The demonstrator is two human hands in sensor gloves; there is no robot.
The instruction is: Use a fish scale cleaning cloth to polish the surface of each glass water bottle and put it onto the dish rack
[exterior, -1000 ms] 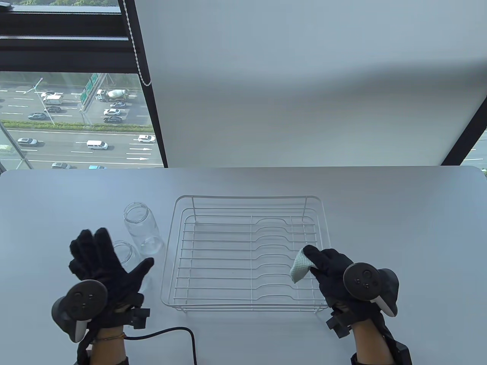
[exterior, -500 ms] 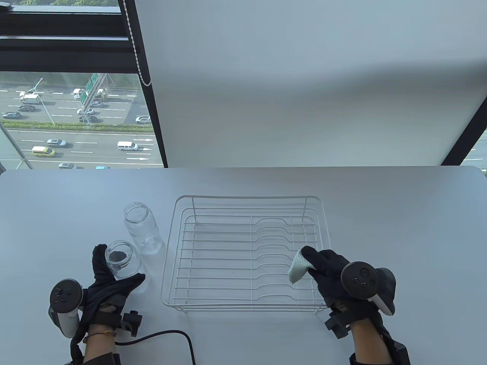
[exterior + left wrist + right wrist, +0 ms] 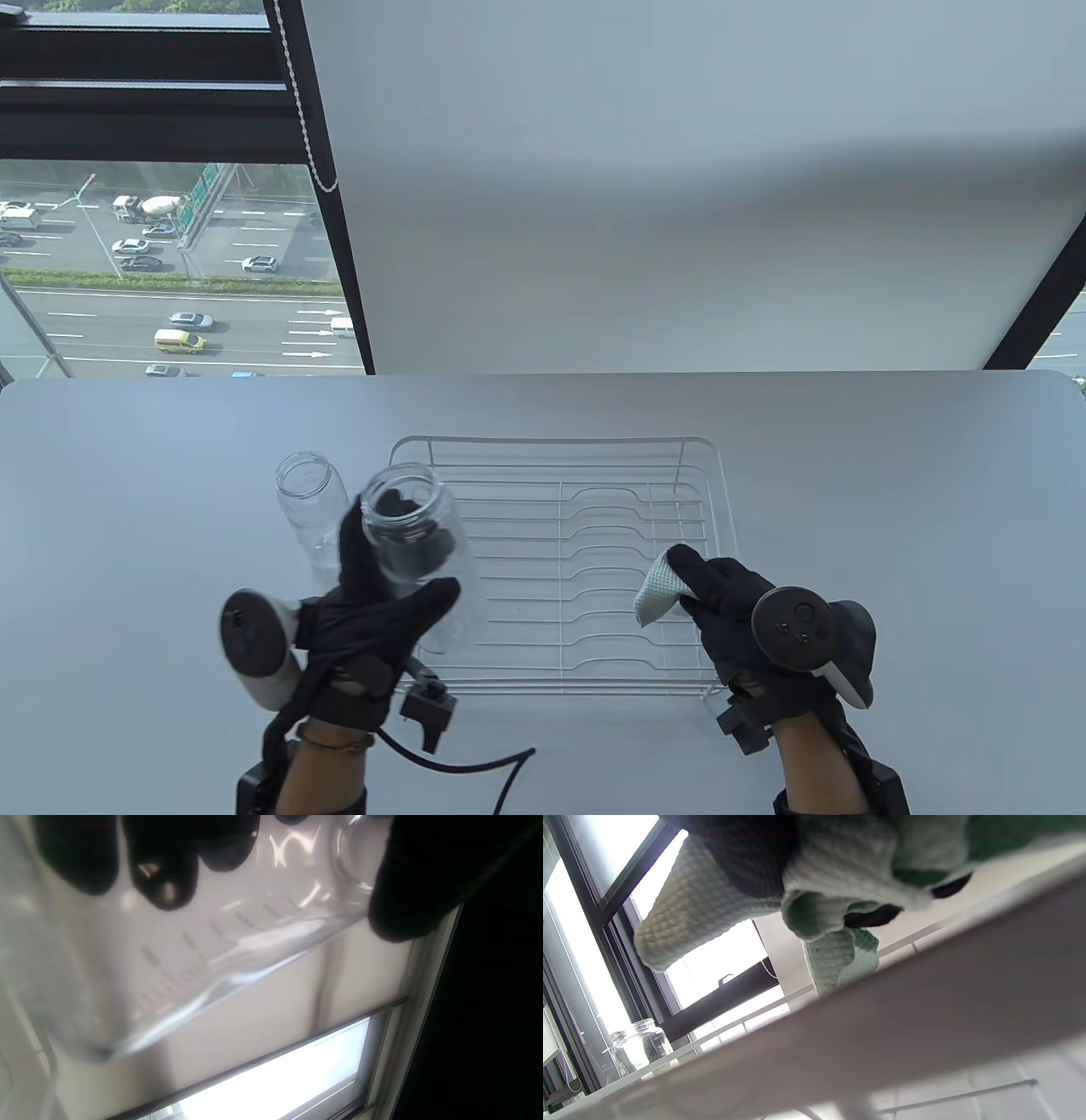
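My left hand point(image 3: 382, 586) grips a clear glass bottle point(image 3: 416, 543) and holds it lifted over the left edge of the white wire dish rack point(image 3: 556, 450). The left wrist view shows that bottle point(image 3: 203, 942) close up with my gloved fingers point(image 3: 165, 866) curled round it. A second glass bottle point(image 3: 307, 501) stands on the table left of the rack. My right hand point(image 3: 721, 594) holds a bunched pale green fish scale cloth point(image 3: 657, 594) over the rack's right side. In the right wrist view the cloth point(image 3: 840, 870) is wadded in the fingers.
A black cable point(image 3: 475, 764) trails from my left wrist across the white table point(image 3: 891, 509) near the front edge. A window with a bead cord point(image 3: 305, 127) and a white blind lie beyond the table's far edge.
My left hand closed round the nearer bottle, lifted it off the table and carried it right, over the rack's left edge. The right hand with the cloth drifted slightly left.
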